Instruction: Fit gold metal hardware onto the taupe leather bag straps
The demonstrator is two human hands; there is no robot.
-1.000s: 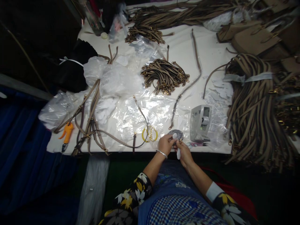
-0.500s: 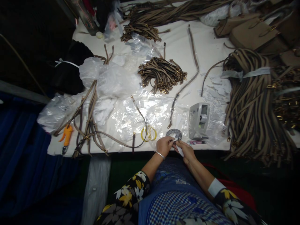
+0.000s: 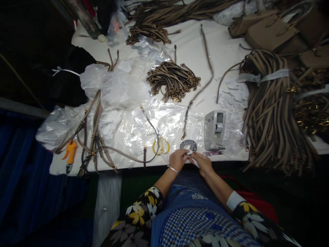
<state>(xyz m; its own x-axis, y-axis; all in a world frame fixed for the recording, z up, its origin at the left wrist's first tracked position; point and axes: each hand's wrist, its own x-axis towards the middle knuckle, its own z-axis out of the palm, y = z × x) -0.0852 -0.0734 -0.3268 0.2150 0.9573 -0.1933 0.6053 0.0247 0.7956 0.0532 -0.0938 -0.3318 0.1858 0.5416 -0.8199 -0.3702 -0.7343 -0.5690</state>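
At the table's near edge my left hand (image 3: 177,159) is closed in a pinch on a small white slip (image 3: 190,152). My right hand (image 3: 203,163) meets it, fingers also closed around a part of the white slip. A bit of gold-coloured metal shows at the right fingertips; what it belongs to is hidden. Just beyond the hands lies a dark grey ring-shaped roll (image 3: 184,145). To the right stands a pale tape dispenser (image 3: 215,132), with pink-handled tool (image 3: 212,153) in front of it. A yellow ring (image 3: 155,146) lies left of the hands.
Brown straps with gold clasps form a pile (image 3: 173,82) mid-table and a tied bundle (image 3: 267,113) at right. Orange-handled cutters (image 3: 71,152) lie at the left edge near more straps (image 3: 95,127). Clear plastic bags (image 3: 120,87) spread leftward. Brown handbags (image 3: 272,34) sit back right.
The whole view has shifted slightly, so the table's things sit a little further left. Both hands stay together at the white slip, and less of it shows below the right fingers.
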